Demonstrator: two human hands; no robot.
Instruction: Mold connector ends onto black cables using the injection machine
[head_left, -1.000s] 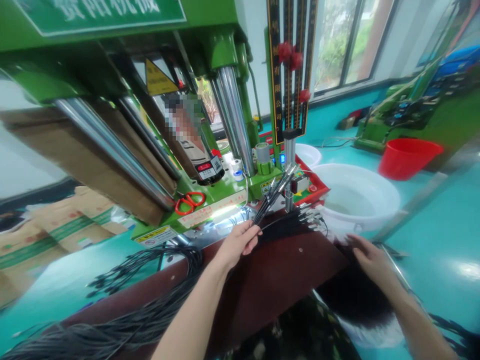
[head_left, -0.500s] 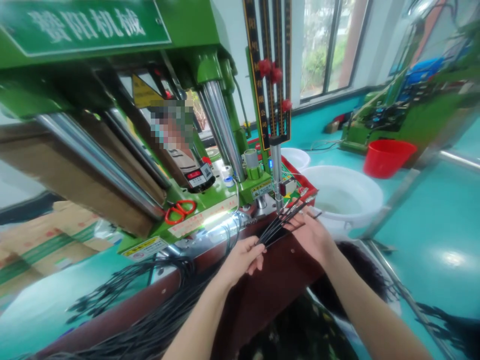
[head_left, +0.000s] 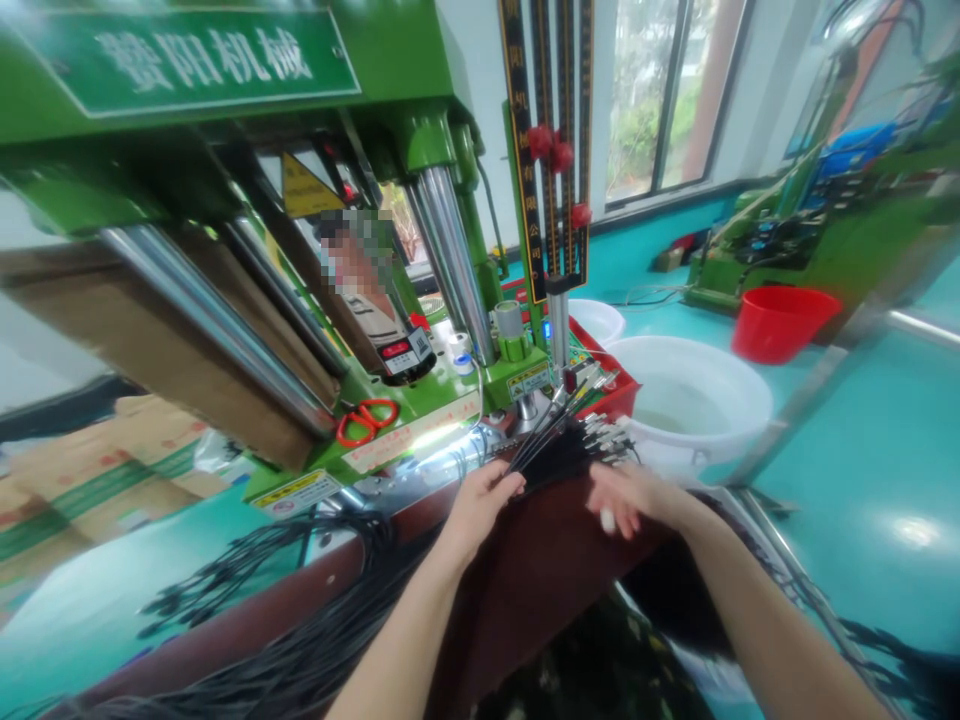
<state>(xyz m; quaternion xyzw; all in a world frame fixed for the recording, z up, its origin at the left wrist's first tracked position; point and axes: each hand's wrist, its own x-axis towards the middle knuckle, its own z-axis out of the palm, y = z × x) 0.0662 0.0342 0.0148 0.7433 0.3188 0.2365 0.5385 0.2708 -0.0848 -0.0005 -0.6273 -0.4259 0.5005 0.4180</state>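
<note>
Near the middle, my left hand [head_left: 486, 502] is closed around a thin bundle of black cables [head_left: 541, 432], whose ends point up and to the right. Beside it a thicker pile of black cables [head_left: 564, 462] with silvery tips lies on the dark red tabletop [head_left: 544, 545]. My right hand [head_left: 637, 495] hovers just right of that pile, its fingers loosely apart and nothing in them; something small and white shows at one fingertip. More long black cables [head_left: 322, 640] run along the tabletop under my left forearm.
A green press [head_left: 420, 410] stands directly ahead, with orange-handled scissors [head_left: 367, 422] on its base. Behind it is another person [head_left: 367, 300]. White tubs [head_left: 694, 385] and a red bucket [head_left: 780, 325] stand on the floor at right. Cardboard boxes [head_left: 112, 480] are at left.
My right hand has drawn back from the bundle, down and to the right. The silver-tipped pile now shows where that hand was. My left hand keeps its hold; the view has shifted slightly.
</note>
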